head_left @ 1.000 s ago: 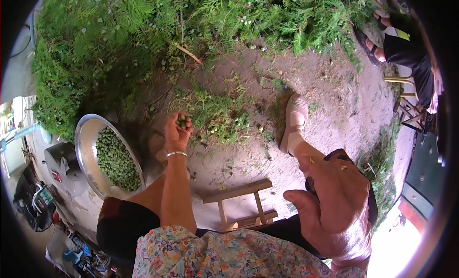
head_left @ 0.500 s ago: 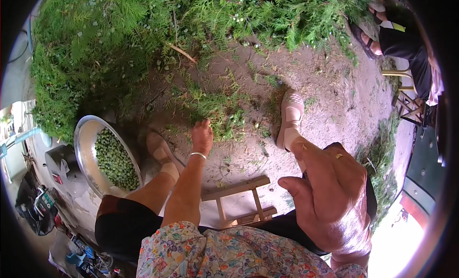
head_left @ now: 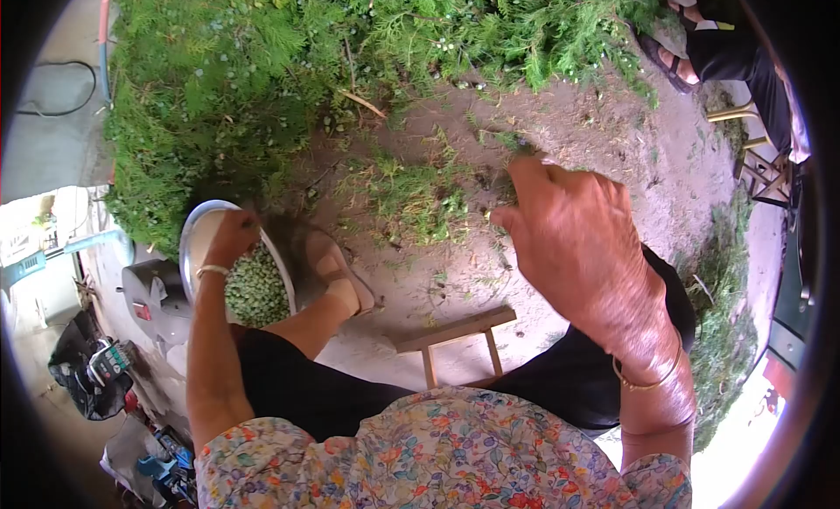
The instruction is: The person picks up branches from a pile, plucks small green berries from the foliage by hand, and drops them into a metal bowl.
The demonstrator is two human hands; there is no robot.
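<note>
A metal basin (head_left: 186,247) stands at the left, partly filled with small round green cones (head_left: 258,290). My left hand (head_left: 233,237) is over the basin above the cones, its fingers smeared by motion; whether anything is in them does not show. My right hand (head_left: 573,238) is raised over my knee on the right, thumb apart from the bent fingers, with nothing seen between them. Below and between both hands lie loose green sprigs (head_left: 420,198) on the dirt floor. A large heap of cut evergreen branches (head_left: 289,80) with pale cones spreads beyond.
A low wooden stool (head_left: 459,330) is between my legs. My left shoe (head_left: 332,260) is close beside the basin. Another person's foot (head_left: 678,67) is at the upper right, near a metal-legged chair (head_left: 731,114). More branches (head_left: 722,308) lie at the right. A grey cylinder (head_left: 156,299) stands left.
My left hand has moved from the sprigs on the floor leftward to the basin. My right hand has lifted away from me, its thumb and finger apart. The view has shifted slightly.
</note>
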